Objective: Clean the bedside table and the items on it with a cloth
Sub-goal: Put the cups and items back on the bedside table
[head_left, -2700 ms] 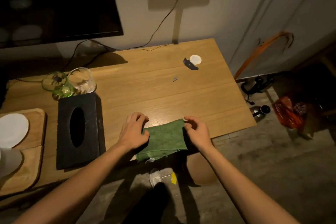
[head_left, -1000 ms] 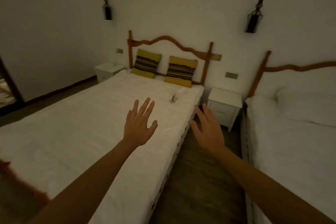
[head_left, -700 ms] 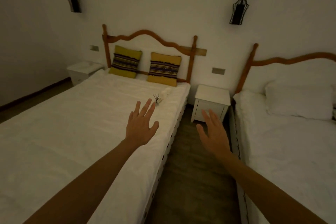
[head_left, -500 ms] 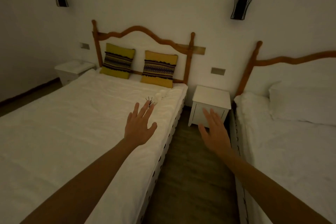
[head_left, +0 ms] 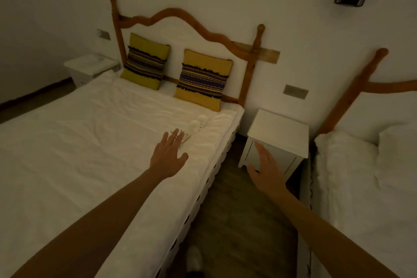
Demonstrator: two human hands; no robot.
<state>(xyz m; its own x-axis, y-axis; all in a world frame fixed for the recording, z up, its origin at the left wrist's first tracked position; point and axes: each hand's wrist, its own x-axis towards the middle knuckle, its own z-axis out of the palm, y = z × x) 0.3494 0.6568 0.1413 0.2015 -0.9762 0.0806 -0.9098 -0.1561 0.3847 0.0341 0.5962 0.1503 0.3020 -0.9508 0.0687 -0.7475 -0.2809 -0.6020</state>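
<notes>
A white bedside table [head_left: 278, 130] stands between two beds, its top bare. My right hand [head_left: 266, 170] hovers open in front of its drawer face, fingers spread, holding nothing. My left hand [head_left: 169, 157] is stretched out open above the left bed's white cover, just short of a few small pale items [head_left: 196, 125] lying on the sheet near the bed's right edge. No cloth is in view.
The left bed [head_left: 90, 153] carries two yellow striped cushions [head_left: 202, 79] against a wooden headboard [head_left: 180, 16]. A second white bedside table [head_left: 90, 67] stands at the far left. The right bed [head_left: 372, 176] borders a narrow dark floor aisle [head_left: 237, 221].
The scene changed from a wooden desk with a green cloth under both hands to a bedroom. Since then the view has closed in on the bedside table, both hands held open ahead.
</notes>
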